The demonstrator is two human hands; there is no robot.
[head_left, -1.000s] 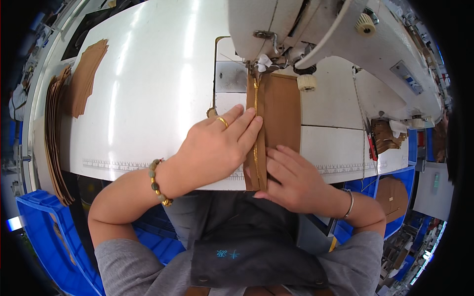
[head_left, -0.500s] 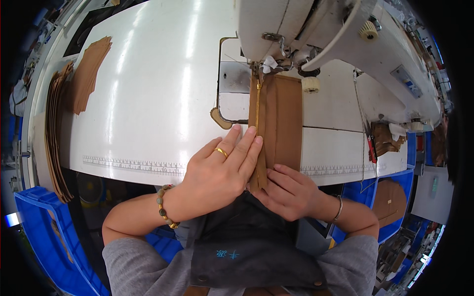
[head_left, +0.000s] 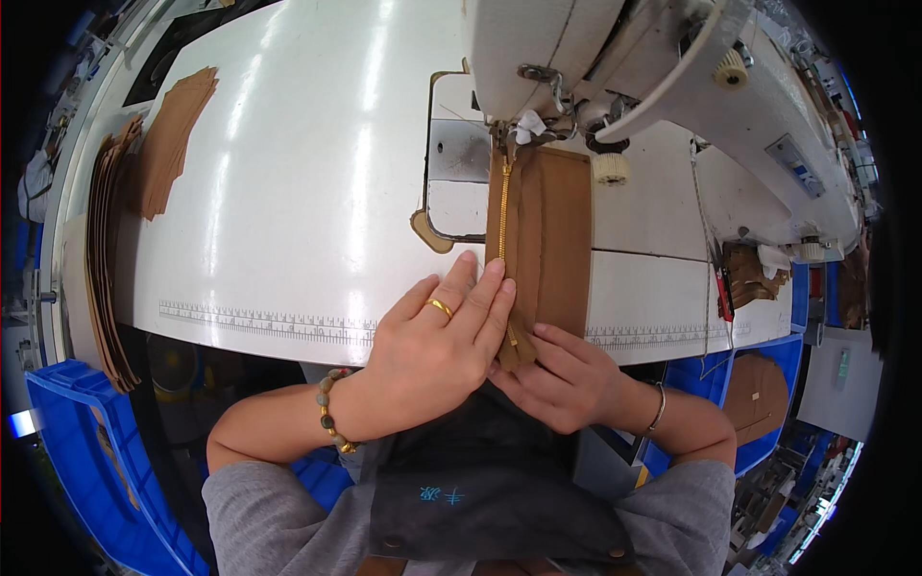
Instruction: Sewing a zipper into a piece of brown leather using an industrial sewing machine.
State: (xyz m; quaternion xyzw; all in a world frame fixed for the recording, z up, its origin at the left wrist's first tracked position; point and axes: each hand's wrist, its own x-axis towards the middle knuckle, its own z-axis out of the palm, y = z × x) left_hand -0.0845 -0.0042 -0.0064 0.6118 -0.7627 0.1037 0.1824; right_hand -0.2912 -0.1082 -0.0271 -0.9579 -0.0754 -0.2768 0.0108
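A brown fabric panel (head_left: pixel 567 230) lies on the sewing machine bed with a gold-toothed zipper (head_left: pixel 505 216) along its left side. The zipper's far end runs beneath the presser foot area of the sewing machine (head_left: pixel 504 132), where the needle is hard to make out. My left hand (head_left: pixel 437 322) rests on the zipper and the panel's left edge, fingers stretched out flat. Close to the table's front edge, my right hand (head_left: pixel 562 379) is closed on the near end of the zipper tape, thumb below and fingers curled. Its fingertips are partly hidden by the cloth.
Brown pieces (head_left: pixel 178 144) lie stacked at the table's left, beside more hanging over the edge (head_left: pixel 108 259). Blue bins (head_left: pixel 101 461) stand at both sides. Red-handled snips (head_left: pixel 724 296) and brown scraps (head_left: pixel 754 274) lie at right. A printed ruler (head_left: pixel 259 319) borders the front edge.
My left hand has shifted slightly right and nearer. The zipper's near end has turned in my right hand, so its tape is bunched and the lower teeth show.
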